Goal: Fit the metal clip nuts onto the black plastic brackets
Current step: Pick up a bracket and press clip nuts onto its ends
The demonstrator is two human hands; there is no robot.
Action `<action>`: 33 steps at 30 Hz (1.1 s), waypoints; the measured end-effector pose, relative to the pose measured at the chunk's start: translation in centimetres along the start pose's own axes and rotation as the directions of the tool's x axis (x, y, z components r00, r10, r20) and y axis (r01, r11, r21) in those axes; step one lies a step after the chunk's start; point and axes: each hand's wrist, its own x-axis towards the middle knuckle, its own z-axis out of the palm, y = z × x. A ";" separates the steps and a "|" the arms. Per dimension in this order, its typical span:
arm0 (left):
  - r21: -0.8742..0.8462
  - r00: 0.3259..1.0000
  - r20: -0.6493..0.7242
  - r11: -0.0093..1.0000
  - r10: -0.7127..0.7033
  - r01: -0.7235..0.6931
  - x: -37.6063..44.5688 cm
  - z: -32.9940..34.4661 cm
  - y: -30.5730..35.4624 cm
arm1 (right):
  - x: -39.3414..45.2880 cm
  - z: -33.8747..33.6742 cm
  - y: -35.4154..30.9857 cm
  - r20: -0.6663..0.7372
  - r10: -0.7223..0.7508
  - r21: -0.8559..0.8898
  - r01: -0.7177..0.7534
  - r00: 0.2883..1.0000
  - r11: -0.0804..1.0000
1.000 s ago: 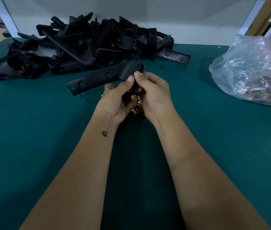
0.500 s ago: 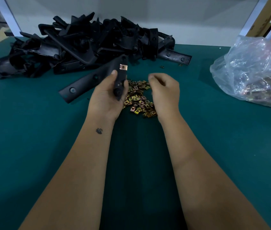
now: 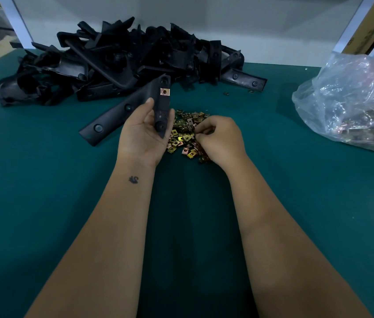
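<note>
since half a second ago the right hand [image 3: 221, 140] has dropped from above the loose clip nuts [image 3: 187, 134] onto them, its curled fingertips now picking among the pieces — whether one is actually pinched cannot be told. the green counter [image 3: 43, 203] carries everything. at its far edge lies the big heap of black brackets [image 3: 124, 58]; to the right sits a clear plastic bag [image 3: 351, 106] of more metal parts. the left hand [image 3: 142, 134] grips one black bracket [image 3: 162, 106], raised and nearly upright by one arm, the other arm slanting down to the left. a copper-coloured clip nut [image 3: 164, 91] sits fitted near its top end — just below the tip.
</note>
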 end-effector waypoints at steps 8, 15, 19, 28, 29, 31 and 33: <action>-0.019 1.000 -0.004 1.000 -0.007 0.007 0.2 0.0 -0.1 | 0.7 -0.2 0.6 -0.251 -0.011 0.127 0.045 0.968 0.991; -0.027 1.000 -0.005 1.000 -0.002 0.002 0.3 0.0 -0.2 | 0.1 0.5 0.2 0.073 -0.186 -0.066 0.191 0.980 0.979; -0.056 1.000 0.008 0.998 0.002 -0.002 0.3 0.0 -0.2 | 0.2 0.7 0.4 0.078 -0.200 -0.079 0.206 0.977 0.975; 0.061 0.999 0.005 0.997 -0.044 0.044 0.3 0.2 -0.4 | 0.0 0.3 -0.8 -0.087 -0.042 0.412 0.074 0.995 0.908; 0.073 0.999 0.002 0.996 -0.049 0.049 0.3 0.3 -0.4 | 0.0 0.2 -0.9 -0.081 -0.034 0.438 0.066 0.996 0.897; 0.070 0.999 0.000 0.996 -0.050 0.050 0.3 0.4 -0.5 | 0.0 0.2 -0.8 -0.067 -0.013 0.488 0.045 0.998 0.872; 0.070 0.999 0.003 0.997 -0.045 0.044 0.3 0.5 -0.6 | 0.0 0.1 -0.9 -0.068 0.001 0.552 0.037 0.998 0.833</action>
